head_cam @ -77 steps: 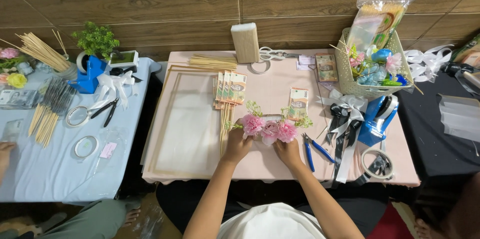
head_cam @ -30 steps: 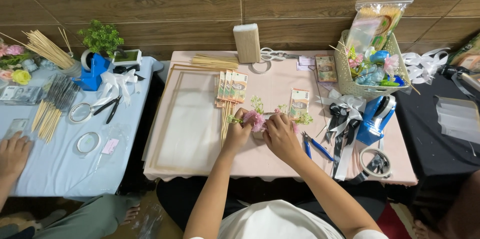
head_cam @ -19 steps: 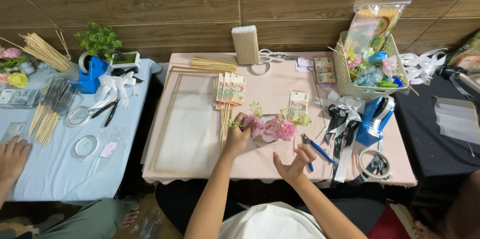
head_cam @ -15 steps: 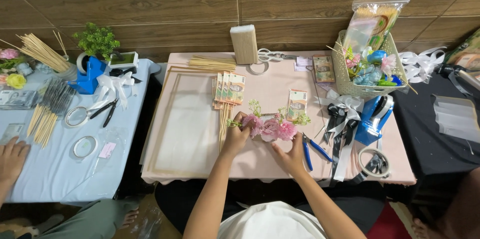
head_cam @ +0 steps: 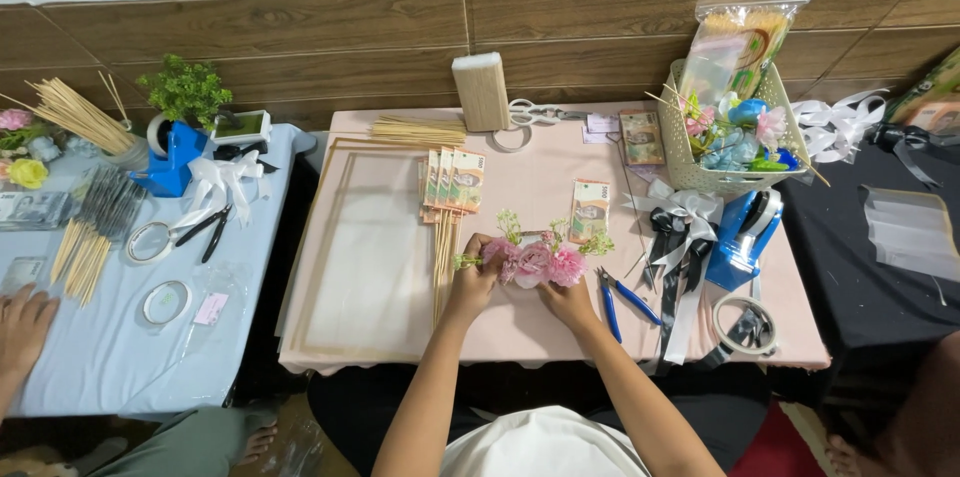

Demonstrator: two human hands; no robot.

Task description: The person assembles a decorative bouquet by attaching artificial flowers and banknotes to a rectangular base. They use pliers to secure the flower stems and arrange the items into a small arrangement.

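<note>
Against wood-panelled wall, pink-clothed table (head_cam: 520, 327) stands between blue and black tables.

A counter (head_cam: 520, 337) draped in pale pink cloth carries a cluster of pink artificial flowers (head_cam: 535, 262) at the fingers (head_cam: 478, 255). Blue-handled pliers (head_cam: 622, 299) lie just right of them, fanned banknotes on wooden sticks (head_cam: 452, 182) just beyond, a large thin wooden frame (head_cam: 345, 257) left.

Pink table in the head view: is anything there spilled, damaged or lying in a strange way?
Nothing stands out. Both hands, left hand and right hand, hold the pink flowers on the pink table. The banknotes on sticks, blue pliers and flower basket lie orderly, nothing spilled or broken.
</note>
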